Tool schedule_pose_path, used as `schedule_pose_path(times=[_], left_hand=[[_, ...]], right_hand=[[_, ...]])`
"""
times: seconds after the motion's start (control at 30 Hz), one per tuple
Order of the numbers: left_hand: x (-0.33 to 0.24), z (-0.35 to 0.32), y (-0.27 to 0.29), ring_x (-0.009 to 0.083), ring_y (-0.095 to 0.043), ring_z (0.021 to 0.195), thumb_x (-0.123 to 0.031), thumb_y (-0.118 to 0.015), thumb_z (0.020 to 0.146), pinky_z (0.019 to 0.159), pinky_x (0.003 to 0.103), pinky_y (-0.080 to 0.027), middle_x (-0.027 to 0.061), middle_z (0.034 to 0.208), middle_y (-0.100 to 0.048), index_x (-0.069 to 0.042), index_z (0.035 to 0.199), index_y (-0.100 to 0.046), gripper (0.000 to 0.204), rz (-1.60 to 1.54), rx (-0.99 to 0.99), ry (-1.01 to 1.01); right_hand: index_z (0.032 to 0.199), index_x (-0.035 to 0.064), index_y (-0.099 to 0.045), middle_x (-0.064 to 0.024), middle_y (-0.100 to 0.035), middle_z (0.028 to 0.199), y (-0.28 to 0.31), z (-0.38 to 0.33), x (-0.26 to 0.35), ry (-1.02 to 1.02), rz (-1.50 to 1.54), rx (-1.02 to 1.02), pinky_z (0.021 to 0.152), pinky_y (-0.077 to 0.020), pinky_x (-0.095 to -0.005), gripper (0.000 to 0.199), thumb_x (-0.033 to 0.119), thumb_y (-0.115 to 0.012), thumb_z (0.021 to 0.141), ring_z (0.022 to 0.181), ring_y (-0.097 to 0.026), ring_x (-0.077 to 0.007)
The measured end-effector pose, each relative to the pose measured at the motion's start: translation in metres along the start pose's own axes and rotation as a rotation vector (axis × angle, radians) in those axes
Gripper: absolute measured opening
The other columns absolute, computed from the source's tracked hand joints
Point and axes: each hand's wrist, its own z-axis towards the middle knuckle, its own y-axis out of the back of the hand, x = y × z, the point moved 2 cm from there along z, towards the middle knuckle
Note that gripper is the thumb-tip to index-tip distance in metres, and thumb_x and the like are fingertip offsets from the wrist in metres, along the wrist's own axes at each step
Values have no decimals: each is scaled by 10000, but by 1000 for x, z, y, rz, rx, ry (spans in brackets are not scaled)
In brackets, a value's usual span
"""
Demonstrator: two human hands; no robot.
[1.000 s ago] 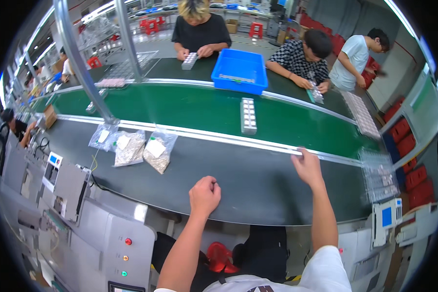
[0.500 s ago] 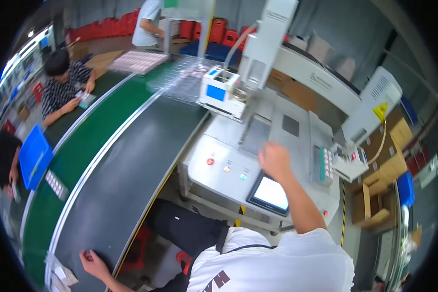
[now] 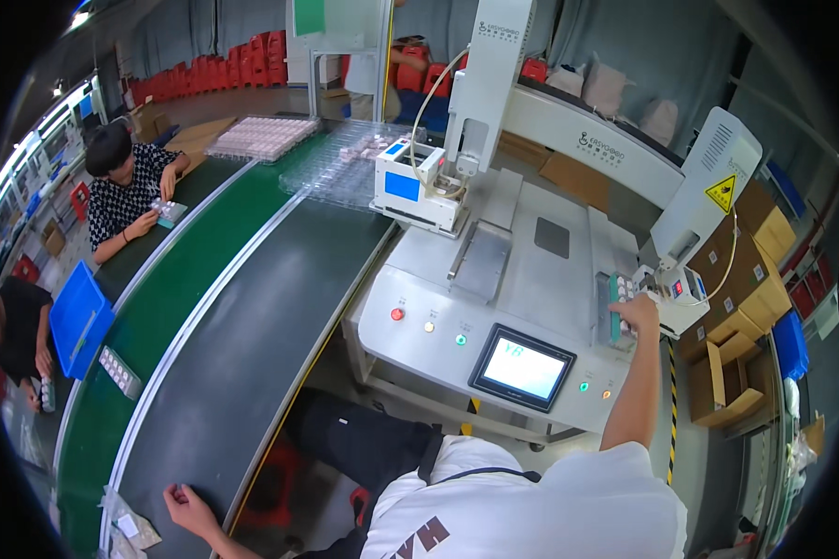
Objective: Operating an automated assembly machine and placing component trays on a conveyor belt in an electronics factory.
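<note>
My right hand [image 3: 639, 315] is at the right end of the machine, fingers closed over the edge of a teal tray [image 3: 614, 321] that holds rows of small round whitish pieces. The hand hides part of the tray, which lies beside the machine's right head [image 3: 682, 300]. My left hand [image 3: 188, 510] rests low on the dark belt [image 3: 252, 326], its fingers loosely curled with a gap to the thumb, and I see nothing in it. Near it lies a clear plastic bag [image 3: 129, 524] with pale contents.
A lit touch screen [image 3: 522, 368] and push buttons [image 3: 429, 327] sit on the machine's front. Beyond the belt runs a green strip [image 3: 205, 252] carrying a small tray [image 3: 119, 373]. A blue bin [image 3: 82, 319] stands near two seated co-workers. Clear plastic trays [image 3: 345, 168] are stacked at the far end.
My right hand has moved right, from above the middle of the machine to the teal tray. My left hand stays on the belt. The view has shifted slightly.
</note>
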Motion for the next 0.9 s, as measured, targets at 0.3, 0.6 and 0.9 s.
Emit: schedule_pose_path(times=[0.3,0.6,0.9], left_hand=[[-7,-1,1,175,-599,720,-72,-695,919,700,333,-521,73,798,-641,12,1084,-671,187,-43,-31,30],[-37,0,9,226,-605,667,-64,-729,852,657,362,-518,112,770,-626,8,1017,-680,187,-47,-100,116],[-57,-1,17,355,-668,804,-91,-712,830,732,467,-551,138,864,-664,-48,917,-670,105,46,-94,71]], right_hand=[[842,-110,-740,-112,-706,753,-4,48,-36,188,408,-253,652,-516,-435,606,456,-869,670,700,-647,-193],[1256,-59,-595,-99,-639,1133,7,-64,189,646,880,402,931,-485,-321,526,223,-752,840,993,-595,-165],[720,-29,-672,38,-582,669,-132,-346,540,1336,572,1050,555,-391,-282,243,174,-805,724,617,-515,-59]])
